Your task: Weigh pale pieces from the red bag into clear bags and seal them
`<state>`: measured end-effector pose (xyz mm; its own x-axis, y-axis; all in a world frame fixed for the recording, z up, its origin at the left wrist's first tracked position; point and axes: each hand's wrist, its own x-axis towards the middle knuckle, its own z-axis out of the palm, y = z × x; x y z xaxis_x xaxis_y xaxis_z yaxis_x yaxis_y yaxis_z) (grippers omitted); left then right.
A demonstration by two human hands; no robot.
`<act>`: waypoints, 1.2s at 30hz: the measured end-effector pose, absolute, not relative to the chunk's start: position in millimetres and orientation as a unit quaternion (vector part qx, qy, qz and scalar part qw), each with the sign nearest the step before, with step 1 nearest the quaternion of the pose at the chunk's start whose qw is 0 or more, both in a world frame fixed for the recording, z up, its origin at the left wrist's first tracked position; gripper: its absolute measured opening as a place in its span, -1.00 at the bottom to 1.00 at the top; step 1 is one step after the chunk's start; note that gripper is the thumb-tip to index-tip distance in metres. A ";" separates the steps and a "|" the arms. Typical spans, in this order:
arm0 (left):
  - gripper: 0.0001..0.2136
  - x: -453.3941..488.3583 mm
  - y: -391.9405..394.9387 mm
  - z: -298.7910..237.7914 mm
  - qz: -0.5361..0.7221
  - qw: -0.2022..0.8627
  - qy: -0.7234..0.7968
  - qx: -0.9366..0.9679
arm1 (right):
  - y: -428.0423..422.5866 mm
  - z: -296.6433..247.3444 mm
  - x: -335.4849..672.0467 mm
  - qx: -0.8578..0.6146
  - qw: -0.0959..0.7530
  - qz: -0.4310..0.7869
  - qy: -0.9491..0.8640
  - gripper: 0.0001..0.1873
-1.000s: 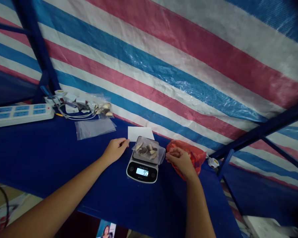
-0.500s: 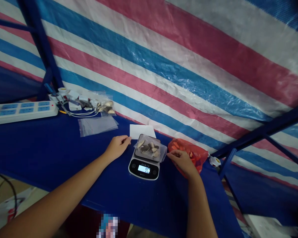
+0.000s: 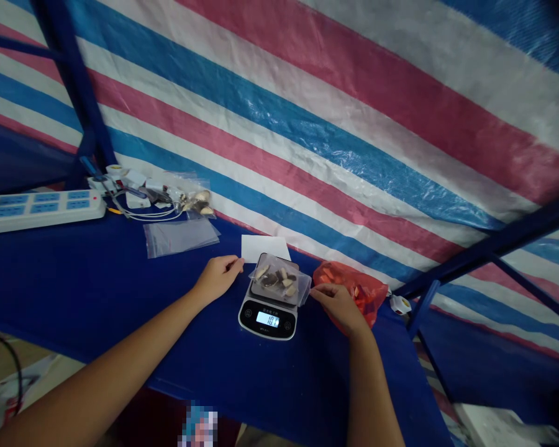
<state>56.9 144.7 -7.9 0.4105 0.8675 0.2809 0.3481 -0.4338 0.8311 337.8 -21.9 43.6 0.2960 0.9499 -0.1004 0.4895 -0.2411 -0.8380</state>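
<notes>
A kitchen scale sits on the blue table, its lit display appearing to read 10.1. On its platform lies a clear zip bag with dried pieces, pale and dark brown like mushroom slices. My left hand rests left of the scale, fingers curled and closed, fingertips by the corner of a white paper. To the right, my right hand has its fingers together at the bag's right edge; whether they pinch the plastic cannot be seen. Behind that hand is a red plastic bag, its contents unclear.
Flat clear zip bags lie left of the paper. Behind them are a filled bag, plugs and white cables. A long power strip stands at far left. A striped tarp rises behind the blue table.
The scale's reading has gone from about 9.5 to about 10.1. Both hands and the bag stay nearly in place; the view has shifted slightly.
</notes>
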 end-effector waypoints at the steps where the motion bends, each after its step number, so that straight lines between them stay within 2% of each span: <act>1: -0.58 56.9 144.7 -7.7 0.369 0.351 0.399 0.762 | -22.0 43.5 338.2 -0.719 0.364 0.322 -0.497 -0.66; 10: -0.58 57.2 146.1 -8.5 0.376 0.350 0.394 0.762 | -22.8 43.5 337.7 -0.726 0.366 0.357 -0.460 -0.67; 13: -0.59 57.5 145.7 -7.6 0.375 0.351 0.394 0.762 | -22.5 45.7 334.8 -0.712 0.392 0.381 -0.441 -0.68; 21: -0.59 56.5 145.4 -7.8 0.372 0.359 0.400 0.757 | -23.1 57.3 326.6 -0.699 0.472 0.392 -0.368 -0.47; 27: -0.58 58.4 146.1 -8.7 0.372 0.360 0.398 0.758 | -22.2 54.1 328.3 -0.684 0.491 0.392 -0.371 -0.46; 31: -0.60 56.3 147.1 -11.2 0.385 0.361 0.400 0.750 | -19.4 48.3 326.2 -0.653 0.511 0.392 -0.399 -0.54; 33: -0.68 52.7 140.6 -8.2 0.433 0.329 0.399 0.738 | -16.1 46.7 321.0 -0.638 0.519 0.378 -0.425 -0.59; 35: -0.75 50.8 125.0 0.2 0.489 0.248 0.356 0.757 | -12.5 47.0 313.1 -0.628 0.526 0.347 -0.456 -0.61; 36: -0.72 51.9 113.9 6.2 0.505 0.195 0.313 0.780 | -11.1 47.9 308.3 -0.622 0.533 0.330 -0.468 -0.62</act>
<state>51.9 113.9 6.2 0.2932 0.6858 0.6661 0.2919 -0.7277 0.6207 308.3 -11.1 47.9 0.3435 0.9350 0.0886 0.2304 0.0075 -0.9731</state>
